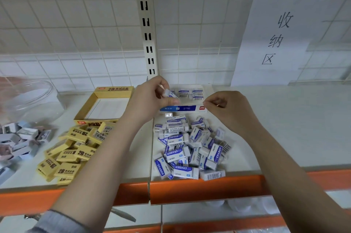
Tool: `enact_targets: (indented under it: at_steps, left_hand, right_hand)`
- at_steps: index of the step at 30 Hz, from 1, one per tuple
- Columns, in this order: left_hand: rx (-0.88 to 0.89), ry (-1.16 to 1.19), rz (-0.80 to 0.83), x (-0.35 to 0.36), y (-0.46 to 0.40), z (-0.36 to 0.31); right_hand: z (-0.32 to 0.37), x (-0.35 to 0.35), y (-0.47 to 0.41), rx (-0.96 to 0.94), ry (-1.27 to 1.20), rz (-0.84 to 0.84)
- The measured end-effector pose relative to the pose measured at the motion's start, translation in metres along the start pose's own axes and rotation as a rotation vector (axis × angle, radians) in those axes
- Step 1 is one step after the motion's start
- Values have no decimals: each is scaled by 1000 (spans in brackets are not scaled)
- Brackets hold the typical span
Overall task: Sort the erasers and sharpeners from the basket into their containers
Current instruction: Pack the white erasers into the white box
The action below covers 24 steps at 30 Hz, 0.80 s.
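Note:
My left hand [152, 98] pinches a white-and-blue eraser [169, 93] above the near wall of a blue-and-white eraser box [182, 108]. A few erasers [191, 93] lie in rows inside that box. My right hand [226, 107] hovers just right of the box with fingers curled and holds nothing I can see. Below both hands lies a heap of white-and-blue erasers [190, 147]. A heap of yellow 2B erasers [74, 149] lies to the left, in front of an open yellow box [85, 107]. Grey sharpeners [17, 137] lie at the far left.
Everything rests on a white shelf [284, 128] with an orange front edge [190, 189]. A clear plastic jar [32, 98] lies on its side at the far left. A paper sign [275, 41] hangs on the wire-grid back wall, right of a slotted upright post [147, 23].

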<state>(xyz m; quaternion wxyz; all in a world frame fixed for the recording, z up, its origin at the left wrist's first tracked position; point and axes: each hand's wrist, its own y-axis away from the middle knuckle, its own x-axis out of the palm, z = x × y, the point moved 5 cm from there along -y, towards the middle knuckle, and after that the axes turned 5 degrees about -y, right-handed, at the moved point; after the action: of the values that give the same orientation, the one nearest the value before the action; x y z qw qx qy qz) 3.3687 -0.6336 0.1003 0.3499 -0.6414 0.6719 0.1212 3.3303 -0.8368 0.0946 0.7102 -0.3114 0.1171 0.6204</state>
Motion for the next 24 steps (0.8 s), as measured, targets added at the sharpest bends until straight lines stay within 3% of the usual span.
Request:
enact_targets:
  at_steps: [7, 24]
  left_hand:
    - [-117, 19, 123, 10, -27, 5]
    - [-73, -771, 240, 42, -58, 18]
  right_hand:
    - [-10, -7, 2, 27, 2, -10]
    - [-22, -7, 7, 79, -10, 22]
